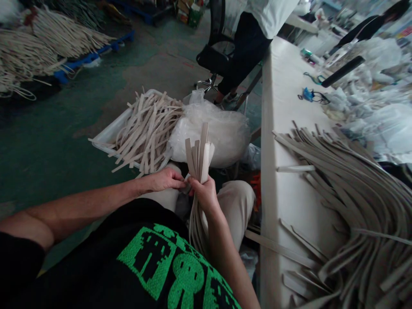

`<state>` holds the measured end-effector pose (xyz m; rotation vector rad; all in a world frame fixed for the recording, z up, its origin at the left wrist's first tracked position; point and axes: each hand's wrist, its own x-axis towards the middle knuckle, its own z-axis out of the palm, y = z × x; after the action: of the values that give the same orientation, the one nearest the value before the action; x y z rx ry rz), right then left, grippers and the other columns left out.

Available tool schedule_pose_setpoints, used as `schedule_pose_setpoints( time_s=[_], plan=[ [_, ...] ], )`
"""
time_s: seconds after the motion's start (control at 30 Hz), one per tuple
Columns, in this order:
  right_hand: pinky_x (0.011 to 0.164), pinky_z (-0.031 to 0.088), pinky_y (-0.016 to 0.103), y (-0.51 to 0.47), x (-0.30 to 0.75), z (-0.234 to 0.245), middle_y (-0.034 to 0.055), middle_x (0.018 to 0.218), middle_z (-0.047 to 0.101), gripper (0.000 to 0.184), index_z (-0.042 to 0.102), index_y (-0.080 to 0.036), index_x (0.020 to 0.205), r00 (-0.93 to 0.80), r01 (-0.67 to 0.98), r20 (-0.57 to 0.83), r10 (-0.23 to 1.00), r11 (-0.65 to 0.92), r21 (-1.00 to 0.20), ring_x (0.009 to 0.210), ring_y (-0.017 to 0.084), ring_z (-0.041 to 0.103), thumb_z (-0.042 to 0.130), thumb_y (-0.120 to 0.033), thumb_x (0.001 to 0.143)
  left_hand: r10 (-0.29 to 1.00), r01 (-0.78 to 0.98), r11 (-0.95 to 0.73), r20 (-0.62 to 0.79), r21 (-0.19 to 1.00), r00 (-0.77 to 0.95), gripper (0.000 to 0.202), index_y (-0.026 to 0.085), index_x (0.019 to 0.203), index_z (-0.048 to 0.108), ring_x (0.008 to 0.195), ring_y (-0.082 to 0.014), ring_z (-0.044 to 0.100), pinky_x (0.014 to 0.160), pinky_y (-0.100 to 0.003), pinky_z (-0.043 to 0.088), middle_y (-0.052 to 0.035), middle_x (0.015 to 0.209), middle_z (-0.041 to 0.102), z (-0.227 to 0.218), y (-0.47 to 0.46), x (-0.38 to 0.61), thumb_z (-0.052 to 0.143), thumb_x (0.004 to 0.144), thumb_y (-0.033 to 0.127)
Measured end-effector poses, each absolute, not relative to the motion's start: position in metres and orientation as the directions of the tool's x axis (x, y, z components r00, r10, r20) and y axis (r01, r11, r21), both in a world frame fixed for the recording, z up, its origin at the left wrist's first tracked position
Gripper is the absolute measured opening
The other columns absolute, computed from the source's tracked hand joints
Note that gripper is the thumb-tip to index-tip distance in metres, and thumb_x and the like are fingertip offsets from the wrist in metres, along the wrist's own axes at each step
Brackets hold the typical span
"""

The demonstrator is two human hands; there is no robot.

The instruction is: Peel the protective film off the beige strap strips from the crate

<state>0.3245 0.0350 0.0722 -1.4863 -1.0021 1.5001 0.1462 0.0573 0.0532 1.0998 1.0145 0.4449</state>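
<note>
Shirt (pixel 106 274), right hand (pixel 205 195) clenching strip bundle (pixel 199 150) upright, left hand (pixel 165 178) pinching it

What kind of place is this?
Likely a small factory workshop: heaps of beige straps lie on a long white table, a tray holds more, and the right hand grips a bundle.

the strips (pixel 199 150) that the right hand (pixel 204 193) has its fingers closed around look like pale, bendy rubber or soft plastic. they are flat and matt, not shiny. just past the fingertips lies a bag (pixel 222 128) of thin clear plastic, crinkly and a bit shiny. left of the fingers, the tray (pixel 100 141) is smooth white plastic. right of them, the table (pixel 283 107) top is white, smooth and dull. the shirt (pixel 106 266) below the wrists is black cloth with a green print.
</note>
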Motion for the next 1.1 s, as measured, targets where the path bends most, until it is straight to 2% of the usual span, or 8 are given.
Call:
schedule_pose_setpoints(
  time_s=[0.1,0.2,0.3,0.4,0.57,0.73,0.9,1.1],
  plan=[
    [0.039,0.032,0.023,0.034,0.336,0.080,-0.0041,0.048,0.054,0.042,0.070,-0.013,0.087,0.014,0.000,-0.347,0.938,-0.347,-0.938,0.038,0.010,0.042,0.072,-0.053,0.073,0.752,0.026,0.549,-0.507,0.835,0.421,0.022,0.016,0.061,0.074,0.058,-0.0157,0.058,0.060,-0.028,0.046,-0.0044,0.062,0.068,0.051,0.056,0.147,0.089,0.065,0.032],
    [0.041,0.032,0.023,0.028,0.352,0.093,-0.0036,0.044,0.051,0.053,0.073,-0.011,0.089,-0.036,-0.011,-0.310,0.950,-0.311,-0.950,0.038,0.010,0.041,0.066,-0.064,0.082,0.748,-0.282,0.662,-0.589,0.695,0.306,0.025,0.015,0.065,0.072,0.061,-0.0139,0.063,0.063,-0.025,0.052,-0.0035,0.067,0.070,0.052,0.060,0.145,0.094,0.061,0.024],
    [0.042,0.031,0.022,0.013,0.363,0.102,-0.0034,0.042,0.047,0.057,0.073,-0.012,0.081,-0.138,-0.010,-0.326,0.935,-0.331,-0.944,0.038,0.009,0.040,0.064,-0.068,0.086,0.752,-0.568,0.606,-0.633,0.556,0.184,0.026,0.015,0.068,0.067,0.060,-0.0125,0.064,0.062,-0.024,0.056,-0.0010,0.067,0.068,0.058,0.072,0.144,0.093,0.066,0.018],
    [0.039,0.030,0.022,-0.004,0.366,0.101,-0.0031,0.043,0.047,0.057,0.070,-0.013,0.077,-0.218,-0.012,-0.366,0.905,-0.378,-0.926,0.036,0.009,0.041,0.068,-0.070,0.083,0.757,-0.692,0.523,-0.644,0.498,0.108,0.023,0.015,0.070,0.065,0.058,-0.0117,0.065,0.059,-0.023,0.057,-0.0014,0.069,0.068,0.069,0.087,0.145,0.086,0.078,0.019],
    [0.036,0.029,0.021,-0.018,0.364,0.094,0.0049,0.061,0.063,0.059,0.064,-0.013,0.075,-0.229,-0.029,-0.377,0.897,-0.394,-0.919,0.035,0.007,0.042,0.071,-0.071,0.080,0.798,-0.713,0.461,-0.598,0.528,0.073,0.019,0.013,0.074,0.068,0.059,-0.0118,0.066,0.057,-0.022,0.057,-0.0052,0.077,0.072,0.082,0.101,0.144,0.084,0.081,0.020],
    [0.034,0.029,0.019,-0.019,0.362,0.091,0.0030,0.057,0.059,0.061,0.063,-0.013,0.072,-0.241,-0.014,-0.379,0.893,-0.394,-0.919,0.034,0.007,0.042,0.071,-0.073,0.078,0.846,-0.649,0.427,-0.531,0.630,0.041,0.025,0.013,0.073,0.069,0.063,-0.0135,0.068,0.059,-0.022,0.057,-0.0069,0.079,0.074,0.076,0.102,0.144,0.091,0.072,0.025],
    [0.033,0.030,0.019,-0.017,0.357,0.084,0.0061,0.067,0.066,0.061,0.060,-0.014,0.076,-0.198,0.017,-0.385,0.901,-0.390,-0.921,0.034,0.007,0.045,0.072,-0.074,0.076,0.935,-0.513,0.287,-0.354,0.809,-0.036,0.039,0.014,0.071,0.072,0.066,-0.0122,0.064,0.065,-0.021,0.053,-0.0031,0.073,0.070,0.068,0.101,0.147,0.096,0.061,0.042],
    [0.032,0.032,0.020,-0.013,0.351,0.085,0.0050,0.065,0.065,0.060,0.059,-0.015,0.077,-0.150,0.072,-0.397,0.906,-0.390,-0.918,0.034,0.008,0.046,0.071,-0.074,0.074,0.975,-0.364,0.130,-0.187,0.922,-0.124,0.037,0.015,0.073,0.073,0.069,-0.0133,0.061,0.068,-0.023,0.050,-0.0014,0.070,0.066,0.068,0.100,0.151,0.091,0.064,0.047]
  ],
)
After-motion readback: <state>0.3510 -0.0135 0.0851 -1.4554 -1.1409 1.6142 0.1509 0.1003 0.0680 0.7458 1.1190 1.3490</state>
